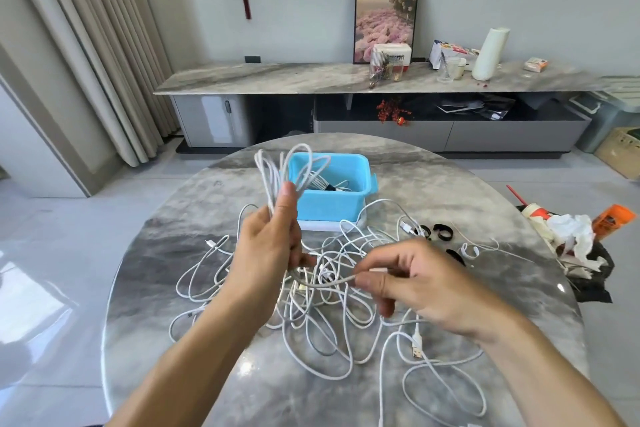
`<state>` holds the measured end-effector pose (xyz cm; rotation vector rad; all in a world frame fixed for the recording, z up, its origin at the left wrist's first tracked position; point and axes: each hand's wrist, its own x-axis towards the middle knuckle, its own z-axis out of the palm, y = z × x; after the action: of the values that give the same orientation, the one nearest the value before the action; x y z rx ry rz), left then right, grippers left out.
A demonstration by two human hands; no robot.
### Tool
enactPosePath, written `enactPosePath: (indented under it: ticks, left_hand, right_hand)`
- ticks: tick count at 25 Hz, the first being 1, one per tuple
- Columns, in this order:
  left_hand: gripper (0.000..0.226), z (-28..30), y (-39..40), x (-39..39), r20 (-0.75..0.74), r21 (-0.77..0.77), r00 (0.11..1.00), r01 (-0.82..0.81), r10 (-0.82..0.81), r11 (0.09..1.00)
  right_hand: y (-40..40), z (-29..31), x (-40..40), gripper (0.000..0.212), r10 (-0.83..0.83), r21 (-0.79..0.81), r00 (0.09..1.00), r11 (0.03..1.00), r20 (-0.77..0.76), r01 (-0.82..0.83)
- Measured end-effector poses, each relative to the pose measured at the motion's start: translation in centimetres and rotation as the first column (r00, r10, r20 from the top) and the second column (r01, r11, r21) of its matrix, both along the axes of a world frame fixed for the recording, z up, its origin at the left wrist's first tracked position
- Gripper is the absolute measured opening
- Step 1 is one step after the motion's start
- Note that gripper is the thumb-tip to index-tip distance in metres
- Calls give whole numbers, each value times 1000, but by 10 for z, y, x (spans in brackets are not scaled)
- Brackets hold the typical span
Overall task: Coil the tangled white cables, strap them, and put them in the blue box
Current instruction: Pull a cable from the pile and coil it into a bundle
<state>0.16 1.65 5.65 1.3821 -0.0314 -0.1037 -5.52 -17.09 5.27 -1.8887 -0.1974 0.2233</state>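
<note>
My left hand (268,239) grips a coil of white cable (277,170) and holds it upright above the table, its loops rising in front of the blue box (346,204). My right hand (412,282) pinches the free stretch of that same cable, which runs across to the left hand. Below both hands a tangle of white cables (332,308) sprawls over the round marble table (221,374). The blue box stands open at the far side and holds coiled cables. Black straps (443,232) lie on the table to the right of the box.
A white lid (318,225) sits under the blue box. A USB plug (417,352) lies near the table's right front. Crumpled paper, a cup and a dark bag (571,239) sit off the table's right edge. A long cabinet (346,80) lines the back wall.
</note>
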Motion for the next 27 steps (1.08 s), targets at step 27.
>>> enactPosePath:
  ticks: [27]
  left_hand:
    - [18, -17, -36, -35, -153, -92, 824, 538, -546, 838]
  right_hand:
    - [21, -4, 1, 36, -608, 354, 725, 788, 322, 504]
